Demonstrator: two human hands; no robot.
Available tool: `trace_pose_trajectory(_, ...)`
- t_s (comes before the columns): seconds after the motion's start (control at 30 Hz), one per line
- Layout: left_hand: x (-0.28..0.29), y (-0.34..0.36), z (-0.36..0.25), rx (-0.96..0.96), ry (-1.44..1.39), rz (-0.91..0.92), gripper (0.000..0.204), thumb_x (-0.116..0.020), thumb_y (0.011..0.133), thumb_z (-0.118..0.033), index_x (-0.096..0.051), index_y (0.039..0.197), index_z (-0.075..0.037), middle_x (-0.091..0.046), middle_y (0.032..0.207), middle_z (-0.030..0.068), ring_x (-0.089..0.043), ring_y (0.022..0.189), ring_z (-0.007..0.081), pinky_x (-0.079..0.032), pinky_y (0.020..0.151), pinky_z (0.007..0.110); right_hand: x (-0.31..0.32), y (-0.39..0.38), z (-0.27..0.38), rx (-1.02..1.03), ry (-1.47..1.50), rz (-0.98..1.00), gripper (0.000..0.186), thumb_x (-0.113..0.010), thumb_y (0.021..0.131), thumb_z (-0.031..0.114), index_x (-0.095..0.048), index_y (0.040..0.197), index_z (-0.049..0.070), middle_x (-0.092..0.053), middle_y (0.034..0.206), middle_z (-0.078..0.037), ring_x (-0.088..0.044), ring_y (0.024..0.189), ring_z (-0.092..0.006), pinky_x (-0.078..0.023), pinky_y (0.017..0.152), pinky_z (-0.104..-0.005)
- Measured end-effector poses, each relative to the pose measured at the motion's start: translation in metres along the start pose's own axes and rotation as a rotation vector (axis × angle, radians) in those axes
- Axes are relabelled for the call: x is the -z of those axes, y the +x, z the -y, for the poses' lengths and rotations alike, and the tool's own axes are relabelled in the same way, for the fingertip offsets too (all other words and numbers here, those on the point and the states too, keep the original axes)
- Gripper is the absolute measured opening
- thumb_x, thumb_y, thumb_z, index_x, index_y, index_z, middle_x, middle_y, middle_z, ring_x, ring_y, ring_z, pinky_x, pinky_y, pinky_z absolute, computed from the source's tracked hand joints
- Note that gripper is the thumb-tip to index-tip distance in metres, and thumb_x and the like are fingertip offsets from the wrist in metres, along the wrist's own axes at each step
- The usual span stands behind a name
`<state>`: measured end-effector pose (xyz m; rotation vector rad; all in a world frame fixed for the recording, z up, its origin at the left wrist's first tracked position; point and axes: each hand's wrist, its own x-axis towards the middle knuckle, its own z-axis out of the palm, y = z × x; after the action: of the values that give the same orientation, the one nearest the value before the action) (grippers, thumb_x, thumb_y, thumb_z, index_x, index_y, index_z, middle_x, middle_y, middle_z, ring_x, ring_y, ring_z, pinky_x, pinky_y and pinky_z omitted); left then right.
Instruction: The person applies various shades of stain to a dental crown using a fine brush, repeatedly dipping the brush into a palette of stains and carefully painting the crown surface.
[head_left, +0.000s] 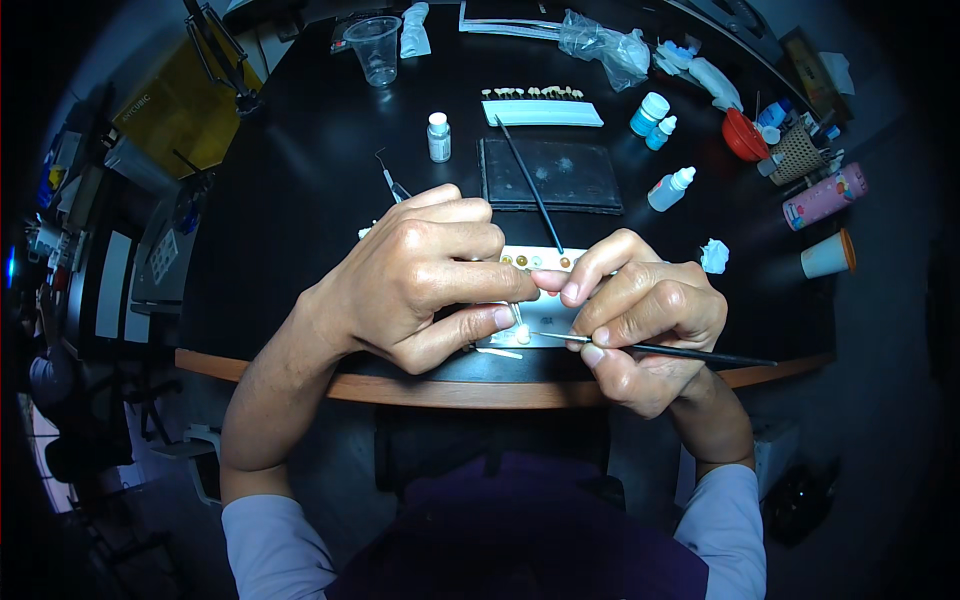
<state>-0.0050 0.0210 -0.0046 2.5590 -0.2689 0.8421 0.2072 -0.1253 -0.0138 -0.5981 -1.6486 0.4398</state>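
My left hand [430,270] is closed, thumb and forefinger pinching a thin metal holder [516,314], perhaps tweezers. At its tip sits a small white tooth-like piece [523,333]. My right hand [650,315] grips a fine paintbrush [710,353] with a black handle. The brush tip points left, close to the white piece; whether they touch I cannot tell. Fingertips of both hands meet above a white palette [553,252] with small coloured dabs, which the hands partly cover. A second dark brush [530,190] lies with one end by the palette.
Beyond the palette lie a dark rectangular slab [590,178] and a white holder [540,113] with tooth-shaped samples. Small bottles [439,138] [671,188], a clear cup [375,55], a red bowl [743,135], a pink can [825,197] and a paper cup [828,254] stand around. A wooden edge [470,393] borders the table.
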Motion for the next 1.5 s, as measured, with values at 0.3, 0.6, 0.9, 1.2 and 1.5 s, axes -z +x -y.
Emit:
trace_pose_trajectory(0.3,-0.0008,0.0001,0.0019,-0.025,0.014,-0.015,0.029,-0.078,0.082,-0.021,-0.083,0.108,-0.009,-0.058,0.071,0.0015,-0.049,0.066,0.0193,-0.035,0.062,0.037,0.0012,0.0018,0.0019,-0.012,-0.016,0.025,0.014,-0.069,0.066,-0.008,-0.065,0.075,0.002,-0.072,0.072,-0.011,-0.076,0.081,-0.0291,-0.064,0.081,-0.0422)
trace_pose_trajectory(0.6,-0.0025,-0.0001,0.002,-0.025,0.007,-0.025,0.028,-0.078,0.083,-0.021,-0.083,0.107,-0.009,-0.058,0.071,0.0013,-0.049,0.066,0.0193,-0.035,0.062,0.037,0.0015,0.0014,0.0008,0.001,-0.02,0.003,0.014,-0.069,0.066,-0.009,-0.065,0.075,0.002,-0.072,0.072,-0.011,-0.075,0.081,-0.0294,-0.064,0.08,-0.041)
trace_pose_trajectory(0.9,-0.0014,0.0002,0.0013,-0.019,0.002,-0.022,0.023,-0.078,0.084,-0.022,-0.082,0.103,-0.009,-0.057,0.07,0.0013,-0.049,0.065,0.0193,-0.035,0.062,0.037,0.0006,0.0017,0.0019,-0.003,0.015,0.03,0.013,-0.069,0.067,-0.009,-0.065,0.075,0.001,-0.072,0.072,-0.011,-0.075,0.085,-0.03,-0.066,0.089,-0.0475)
trace_pose_trajectory(1.2,-0.0016,0.0013,0.0017,-0.025,0.005,-0.023,0.024,-0.077,0.084,-0.021,-0.083,0.103,-0.009,-0.056,0.07,0.0013,-0.049,0.065,0.0193,-0.035,0.062,0.037,0.0006,-0.0005,0.001,-0.003,0.013,0.019,0.013,-0.069,0.067,-0.009,-0.065,0.074,0.002,-0.072,0.071,-0.011,-0.076,0.083,-0.0299,-0.066,0.088,-0.0474)
trace_pose_trajectory(1.5,-0.0029,0.0004,0.0019,-0.02,-0.003,-0.027,0.025,-0.077,0.084,-0.022,-0.083,0.104,-0.009,-0.056,0.07,0.0013,-0.049,0.065,0.0192,-0.034,0.062,0.037,0.0003,-0.0004,0.0011,0.001,0.005,0.01,0.012,-0.069,0.068,-0.008,-0.065,0.074,0.001,-0.073,0.072,-0.012,-0.076,0.084,-0.0299,-0.066,0.088,-0.0477)
